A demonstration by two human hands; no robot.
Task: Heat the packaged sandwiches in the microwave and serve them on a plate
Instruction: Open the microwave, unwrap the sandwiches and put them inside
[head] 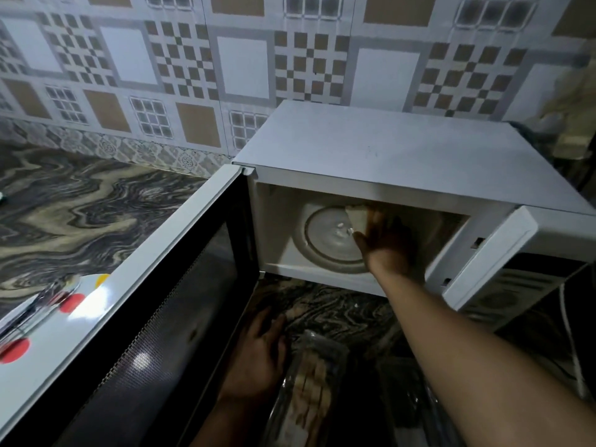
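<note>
**Head view: a sandwich goes onto the microwave turntable**

Head camera looks down on a white microwave (387,150) standing on a marbled countertop (80,214), its door (154,317) swung wide to the left. The right hand (387,243) reaches into the cavity and grasps a pale sandwich (358,217) at the far right part of the glass turntable (325,237) — the fingers wrap its right side, so only its left end shows, pointing left toward the turntable's centre. How its long axis lies cannot be told.

The left hand (258,353) rests low in front of the oven, fingers spread and loose, its fingertips against a clear plastic sandwich package (309,391); whether it grips the pack is unclear. That package lies on the counter with its long axis running toward the microwave, sandwich pieces visible inside. A white plate with red dots (48,317) sits left of the door.
</note>
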